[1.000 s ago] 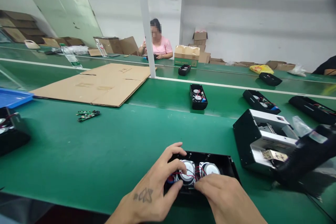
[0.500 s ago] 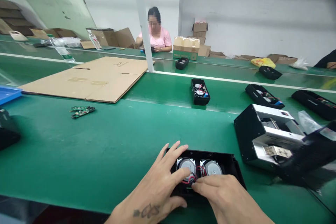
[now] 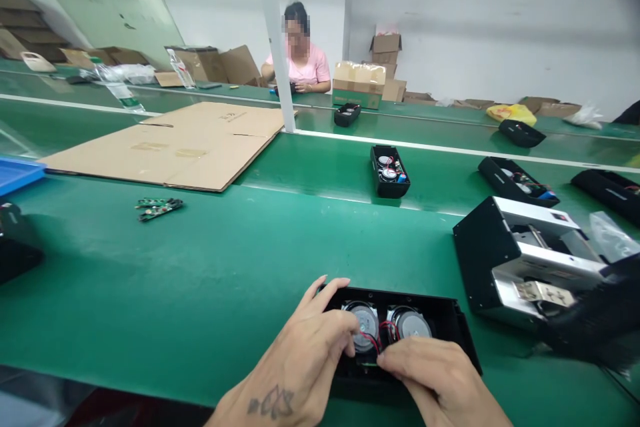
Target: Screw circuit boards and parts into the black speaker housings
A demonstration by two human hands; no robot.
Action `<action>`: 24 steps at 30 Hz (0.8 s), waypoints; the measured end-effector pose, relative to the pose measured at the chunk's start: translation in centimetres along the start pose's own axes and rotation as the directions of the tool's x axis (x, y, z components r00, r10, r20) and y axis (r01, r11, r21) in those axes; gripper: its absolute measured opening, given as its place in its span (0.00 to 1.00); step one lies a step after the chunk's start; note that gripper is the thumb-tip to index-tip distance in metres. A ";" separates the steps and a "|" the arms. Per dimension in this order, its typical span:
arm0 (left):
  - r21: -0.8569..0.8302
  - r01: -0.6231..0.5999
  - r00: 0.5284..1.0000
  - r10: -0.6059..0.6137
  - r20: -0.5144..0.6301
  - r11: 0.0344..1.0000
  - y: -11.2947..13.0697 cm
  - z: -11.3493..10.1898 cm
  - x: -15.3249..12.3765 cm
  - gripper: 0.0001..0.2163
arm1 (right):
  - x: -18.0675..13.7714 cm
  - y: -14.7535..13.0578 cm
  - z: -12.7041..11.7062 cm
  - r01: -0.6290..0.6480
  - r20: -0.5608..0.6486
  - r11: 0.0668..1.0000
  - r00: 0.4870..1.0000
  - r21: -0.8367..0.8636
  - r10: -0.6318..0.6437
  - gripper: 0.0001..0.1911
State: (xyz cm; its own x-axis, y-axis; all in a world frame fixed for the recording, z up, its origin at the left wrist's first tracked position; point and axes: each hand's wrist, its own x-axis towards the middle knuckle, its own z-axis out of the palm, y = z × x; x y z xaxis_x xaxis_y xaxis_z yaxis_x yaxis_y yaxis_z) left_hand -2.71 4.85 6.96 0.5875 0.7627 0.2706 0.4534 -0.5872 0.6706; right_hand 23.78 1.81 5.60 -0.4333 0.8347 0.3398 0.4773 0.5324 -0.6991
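A: Where does the black case [image 3: 447, 321] sit?
B: On the near part of the green table [image 3: 240, 287], right under both hands. Its long axis runs left to right, with the right end tipped slightly nearer.

A: Which hand is closer to the wires [image 3: 373, 341]?
B: Little in it. They lie between the two sets of fingertips. The left hand [image 3: 303, 350] reaches over the left end, while the right hand [image 3: 440, 368] comes across the near edge, right of the middle.

A: Are the hands holding anything?
B: They're apart, just beside each other. The right fingertips look pinched together by the wires, the left fingers curl over the left loudspeaker [image 3: 364, 328]; whether either grips a wire, I can't tell.

A: And the count?
B: One case under the hands, two loudspeakers in it, the other being on the right [image 3: 413, 325]. Farther off, five more cases: one mid-table [image 3: 391, 189], one beyond it [image 3: 344, 119], three on the right [image 3: 517, 181] (a black thing [image 3: 17, 250] at the left edge is cut off, so I leave it out). One machine [image 3: 483, 260] to the right, one cardboard sheet [image 3: 175, 140] far left, two bottles [image 3: 181, 69], one co-worker [image 3: 314, 68]. The small circuit boards [image 3: 159, 210] overlap too much to count.
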 end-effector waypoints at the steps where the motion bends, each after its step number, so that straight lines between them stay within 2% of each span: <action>1: -0.021 -0.014 1.000 0.014 0.000 1.000 0.2 -0.1 0.0 0.14 | -0.4 0.1 -0.1 -0.046 -0.053 0.998 0.997 0.042 0.048 0.14; 2: -0.051 -0.035 0.999 0.035 0.005 0.998 0.4 -0.2 0.1 0.15 | -0.8 0.2 -0.2 -0.116 -0.109 0.989 0.986 0.089 0.125 0.11; 4: -0.115 -0.055 0.998 0.056 0.006 0.992 0.7 -0.4 0.2 0.17 | -1.5 0.3 -0.5 -0.263 -0.217 0.948 0.929 0.177 0.298 0.08; 6: -0.147 -0.014 1.000 0.012 -0.015 0.989 0.8 -0.2 0.3 0.19 | -1.8 0.2 -0.5 -0.323 -0.309 0.923 0.874 0.207 0.375 0.10; 7: -0.140 0.025 0.999 -0.030 -0.030 0.990 0.8 -0.1 0.3 0.19 | -1.8 0.1 -0.4 -0.294 -0.336 0.936 0.877 0.192 0.344 0.10; 9: -0.091 0.063 0.994 -0.071 -0.086 0.994 0.9 0.2 0.3 0.19 | -1.5 -0.1 0.0 -0.157 -0.338 0.983 0.924 0.099 0.181 0.09; 12: 0.035 0.024 0.998 -0.022 -0.066 0.999 1.1 0.3 0.2 0.15 | -0.9 -0.4 0.7 0.073 -0.248 0.987 0.963 -0.146 -0.108 0.16; 14: 0.098 -0.024 0.999 0.021 0.032 0.995 0.9 0.3 0.1 0.13 | -0.7 -0.6 0.8 0.122 -0.168 0.945 0.969 -0.303 -0.179 0.19; 17: 0.159 -0.078 0.991 0.060 0.117 0.984 -0.1 1.0 -0.2 0.18 | -0.5 -0.8 0.7 0.129 -0.069 0.904 0.983 -0.407 -0.171 0.20; 21: 0.247 -0.089 0.996 0.083 0.035 0.965 -1.8 2.6 -0.7 0.22 | -0.1 -0.7 0.7 0.134 0.041 0.889 0.991 -0.438 -0.130 0.21; 24: 0.291 -0.106 0.994 0.112 -0.004 0.951 -2.1 3.1 -0.9 0.21 | 0.4 -0.8 0.8 0.079 0.134 0.906 0.991 -0.417 -0.025 0.20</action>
State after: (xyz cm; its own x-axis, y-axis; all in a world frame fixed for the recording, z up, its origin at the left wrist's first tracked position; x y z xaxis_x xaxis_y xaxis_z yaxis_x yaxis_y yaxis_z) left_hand -2.07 4.51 3.18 0.6316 0.6934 0.3468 0.5642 -0.7179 0.4078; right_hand 22.59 1.63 5.83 -0.5434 0.7948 0.2701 0.7166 0.6068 -0.3440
